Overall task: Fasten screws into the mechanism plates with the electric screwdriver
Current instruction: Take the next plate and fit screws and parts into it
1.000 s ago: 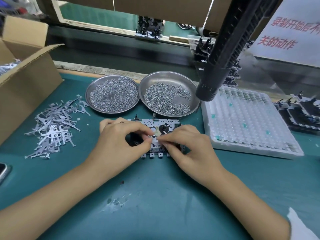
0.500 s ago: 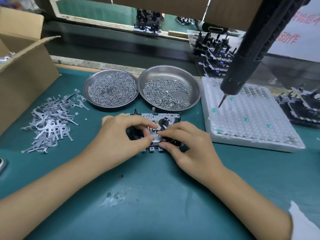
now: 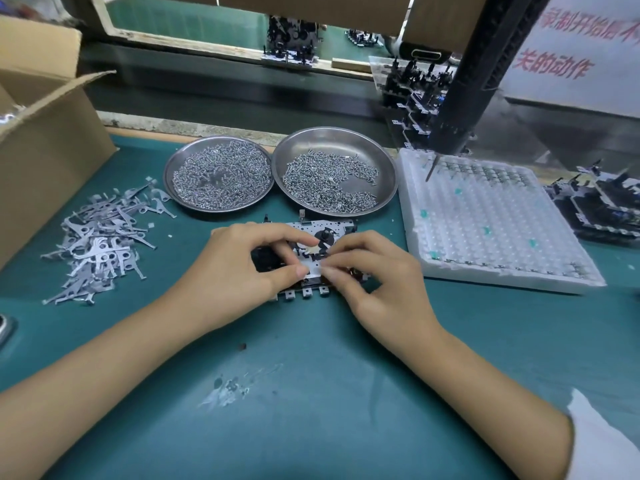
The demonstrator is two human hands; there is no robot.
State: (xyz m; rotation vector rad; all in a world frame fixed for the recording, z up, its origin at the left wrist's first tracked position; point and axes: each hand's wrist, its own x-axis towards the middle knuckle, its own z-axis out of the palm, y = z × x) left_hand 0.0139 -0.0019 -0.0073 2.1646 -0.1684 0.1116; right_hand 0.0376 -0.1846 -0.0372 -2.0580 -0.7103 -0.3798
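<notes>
While the mechanism plate [image 3: 320, 237] lay flat on the green mat [image 3: 311, 393] near the centre of the bench, both hands worked over it. The left hand [image 3: 239, 268] came in from eight o'clock, thumb and forefinger curled and pinching a small pale metal piece [image 3: 313, 266] on the plate's near half. The right hand [image 3: 377, 271] came in from four o'clock, its fingertips [image 3: 329, 263] nipping the same piece from the other side, so both hands were closed on it.

At twelve o'clock from the plate stood two round steel dishes, touching: the left dish [image 3: 218, 174] and the right dish [image 3: 334, 171], each holding loose screws [image 3: 329, 181]. The electric screwdriver [image 3: 460, 98] hung unheld at two o'clock, its bit above the far corner of a white foam tray [image 3: 485, 223] that sat at three o'clock. A heap of grey stamped levers [image 3: 100, 240] lay at nine o'clock, beside a cardboard box [image 3: 45, 140] at ten o'clock.
</notes>
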